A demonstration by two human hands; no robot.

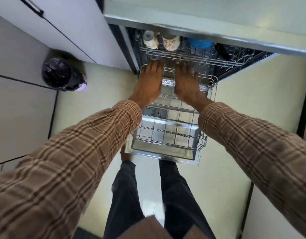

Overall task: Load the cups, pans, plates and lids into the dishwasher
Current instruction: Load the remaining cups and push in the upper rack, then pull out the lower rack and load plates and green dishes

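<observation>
I have both hands on the front rail of the dishwasher's upper rack (pixel 192 59): left hand (pixel 149 81) and right hand (pixel 186 83) lie palm-down, fingers extended and uncurled, clamped on nothing, presumably placed side by side so a push or pull runs the rack evenly on its tracks. A white cup (pixel 149 40), a floral cup (pixel 171 42) and a blue item (pixel 199 43) sit mouth-down in that rack, likely to drain. The lower rack (pixel 173 131) stands pulled out over the open door (pixel 162 150), bare of dishes.

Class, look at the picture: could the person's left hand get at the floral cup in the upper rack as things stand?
Probably yes: the left hand is at the upper rack's front edge, and the floral cup stands just behind, with only the countertop overhanging.
</observation>
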